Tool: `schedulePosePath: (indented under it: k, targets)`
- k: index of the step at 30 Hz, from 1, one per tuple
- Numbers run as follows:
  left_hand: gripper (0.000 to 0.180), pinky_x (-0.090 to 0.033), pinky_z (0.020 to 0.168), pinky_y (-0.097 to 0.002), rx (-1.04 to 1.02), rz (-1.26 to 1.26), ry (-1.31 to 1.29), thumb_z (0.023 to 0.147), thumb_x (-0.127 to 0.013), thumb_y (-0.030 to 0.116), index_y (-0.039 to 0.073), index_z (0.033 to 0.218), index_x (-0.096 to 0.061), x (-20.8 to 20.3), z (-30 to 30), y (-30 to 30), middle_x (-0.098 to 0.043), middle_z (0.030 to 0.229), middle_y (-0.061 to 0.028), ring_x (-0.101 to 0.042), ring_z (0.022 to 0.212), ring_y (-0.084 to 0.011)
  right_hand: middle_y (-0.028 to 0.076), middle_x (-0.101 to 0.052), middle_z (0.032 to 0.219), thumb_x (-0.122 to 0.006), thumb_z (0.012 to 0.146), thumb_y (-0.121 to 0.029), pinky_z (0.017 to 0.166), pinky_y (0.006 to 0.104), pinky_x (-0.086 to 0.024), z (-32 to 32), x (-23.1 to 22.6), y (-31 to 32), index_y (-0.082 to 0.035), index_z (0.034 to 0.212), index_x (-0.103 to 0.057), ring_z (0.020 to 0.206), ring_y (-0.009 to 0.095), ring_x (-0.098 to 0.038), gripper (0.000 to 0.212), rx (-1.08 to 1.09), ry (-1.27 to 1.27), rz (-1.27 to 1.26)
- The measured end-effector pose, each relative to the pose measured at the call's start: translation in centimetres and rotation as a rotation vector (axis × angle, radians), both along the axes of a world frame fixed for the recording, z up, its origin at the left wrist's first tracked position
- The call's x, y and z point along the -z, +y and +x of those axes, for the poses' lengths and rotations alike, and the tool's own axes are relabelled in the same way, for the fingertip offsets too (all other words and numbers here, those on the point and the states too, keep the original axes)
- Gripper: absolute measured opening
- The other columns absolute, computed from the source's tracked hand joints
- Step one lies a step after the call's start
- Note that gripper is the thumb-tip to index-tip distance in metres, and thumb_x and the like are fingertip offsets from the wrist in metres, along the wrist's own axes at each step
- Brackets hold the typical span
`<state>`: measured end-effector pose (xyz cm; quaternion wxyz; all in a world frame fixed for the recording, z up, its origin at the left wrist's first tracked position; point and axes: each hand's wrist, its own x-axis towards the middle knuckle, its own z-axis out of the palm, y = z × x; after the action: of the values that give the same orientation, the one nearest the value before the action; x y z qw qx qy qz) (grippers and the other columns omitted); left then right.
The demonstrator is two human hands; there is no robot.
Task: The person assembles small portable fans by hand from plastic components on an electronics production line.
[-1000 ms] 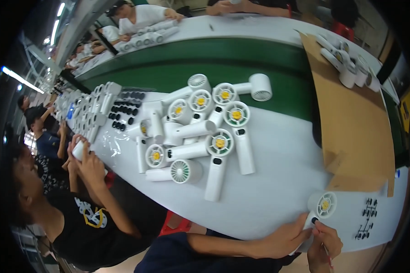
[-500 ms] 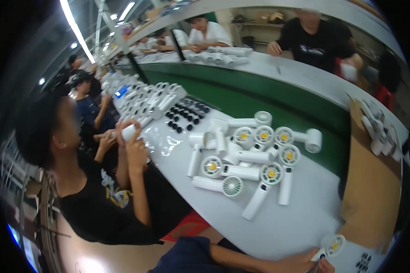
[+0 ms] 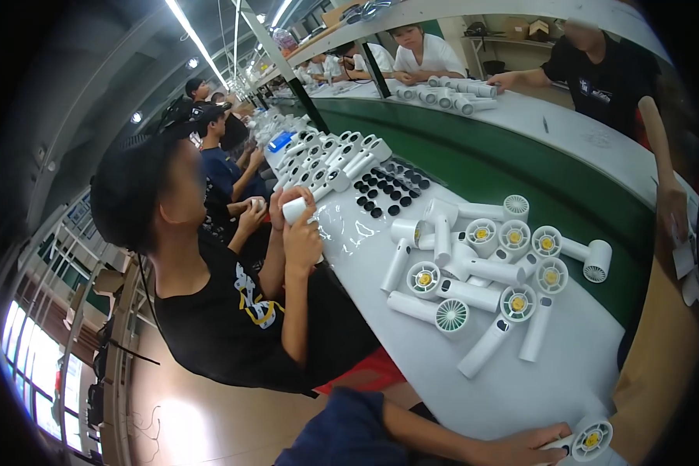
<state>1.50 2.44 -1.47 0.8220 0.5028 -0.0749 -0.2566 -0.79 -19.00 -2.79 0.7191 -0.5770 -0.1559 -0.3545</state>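
At the lower right edge my left hand (image 3: pixel 530 448) is closed round the handle of a white handheld fan (image 3: pixel 592 441). The fan's round, spoked head with a yellow centre points away from my fingers. My left forearm comes in from the bottom under a navy sleeve (image 3: pixel 338 431). My right hand is out of view. Up the table from my left hand lies a loose heap of similar white fans (image 3: pixel 478 295), some showing yellow centres, others with finned covers.
Beside me on the left, a person in black (image 3: pixel 202 311) holds a white cylindrical part (image 3: pixel 293 210). Beyond the heap are black round parts (image 3: pixel 388 186) and rows of white housings (image 3: pixel 330 159). A green belt (image 3: pixel 443 147) runs behind; brown cardboard (image 3: pixel 660 349) stands at right.
My view has swung left, so the scene sits farther right. Across the belt, the person in black has stretched out both arms. My left hand still holds the fan; fingertips beside it are gone from view.
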Motion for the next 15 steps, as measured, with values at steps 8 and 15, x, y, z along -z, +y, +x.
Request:
schedulePosePath:
  k: [8, 15]
  targets:
    - [0.021, -0.036, 0.041, -0.0217, -0.062, 0.264, 0.059, 0.097, -0.042, 0.029, 0.011, 0.109, -0.039, -2.7, 1.9, 3.5, -0.046, 0.071, 0.0003, -0.041, 0.045, -0.0079, 0.012, -0.063, 0.085, -0.063, 0.082, -0.001, 0.065, 0.0271, -0.052, -3.9, 1.2, -1.9, 0.004, 0.111, -0.05, 0.072, 0.018, -0.061, 0.032, 0.13, 0.894, -0.421]
    - [0.032, -0.036, 0.041, -0.0239, -0.142, 0.425, 0.038, 0.093, -0.052, 0.03, 0.008, 0.113, -0.041, -3.7, 2.5, 4.6, -0.048, 0.07, -0.001, -0.044, 0.048, -0.0086, 0.015, -0.064, 0.089, -0.064, 0.084, -0.002, 0.069, 0.0285, -0.054, -3.8, 2.4, -1.8, 0.005, 0.12, -0.047, 0.077, 0.02, -0.063, 0.041, 0.047, 0.881, -0.247]
